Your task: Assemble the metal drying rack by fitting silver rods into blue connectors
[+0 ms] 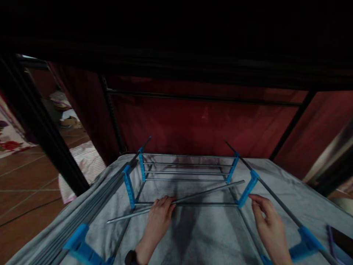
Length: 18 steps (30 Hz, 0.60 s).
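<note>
My left hand (161, 212) is closed around a loose grey metal tube (209, 191), which slants across the frame with both ends free. Beside the right middle blue plastic bracket (249, 188) is my right hand (267, 219), its fingers curved and a gap showing between them. I see nothing held in it, and whether its fingertips touch the bracket I cannot tell. The rack frame has long side tubes (281, 202) joined by blue brackets. Between the far brackets run several cross tubes (190, 172); a single cross tube (204, 204) spans the middle pair.
Grey cloth (209, 235) lies beneath the frame. Several loose tubes (91, 206) lie along the left side. A phone-like dark object (342, 239) rests at the right edge. Dark posts (41, 121) and a red curtain (204, 125) enclose the space; tiled floor (27, 191) shows on the left.
</note>
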{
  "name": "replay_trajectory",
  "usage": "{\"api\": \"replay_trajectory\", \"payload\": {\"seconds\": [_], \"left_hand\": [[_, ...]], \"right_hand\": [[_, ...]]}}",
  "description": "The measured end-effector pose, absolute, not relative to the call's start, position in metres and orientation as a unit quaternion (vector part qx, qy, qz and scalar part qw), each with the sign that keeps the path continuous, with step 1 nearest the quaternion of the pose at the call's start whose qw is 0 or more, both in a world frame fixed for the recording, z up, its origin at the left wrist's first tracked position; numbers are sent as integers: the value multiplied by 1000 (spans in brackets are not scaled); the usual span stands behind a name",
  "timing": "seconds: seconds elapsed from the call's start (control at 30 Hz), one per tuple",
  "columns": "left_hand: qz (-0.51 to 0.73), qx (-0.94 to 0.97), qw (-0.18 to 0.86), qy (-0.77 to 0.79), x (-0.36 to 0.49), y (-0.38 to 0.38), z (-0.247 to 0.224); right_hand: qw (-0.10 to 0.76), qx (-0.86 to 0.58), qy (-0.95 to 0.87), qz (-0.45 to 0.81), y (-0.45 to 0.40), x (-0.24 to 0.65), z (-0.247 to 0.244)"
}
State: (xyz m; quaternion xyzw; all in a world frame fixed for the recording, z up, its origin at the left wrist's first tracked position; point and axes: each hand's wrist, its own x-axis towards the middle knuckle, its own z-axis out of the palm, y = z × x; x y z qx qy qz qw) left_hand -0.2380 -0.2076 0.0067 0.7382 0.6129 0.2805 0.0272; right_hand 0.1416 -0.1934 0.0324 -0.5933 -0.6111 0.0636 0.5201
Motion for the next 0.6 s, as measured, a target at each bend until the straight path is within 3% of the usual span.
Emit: {"api": "replay_trajectory", "payload": {"seconds": [0.27, 0.47, 0.6], "left_hand": [[364, 732, 37, 575, -246, -187, -5], [338, 751, 14, 568, -232, -176, 3], [311, 756, 11, 575, -230, -169, 7]], "right_hand": [[456, -637, -606, -138, -195, 142, 93], [225, -777, -582, -86, -173, 149, 106], [140, -793, -592, -44, -155, 148, 114]]}}
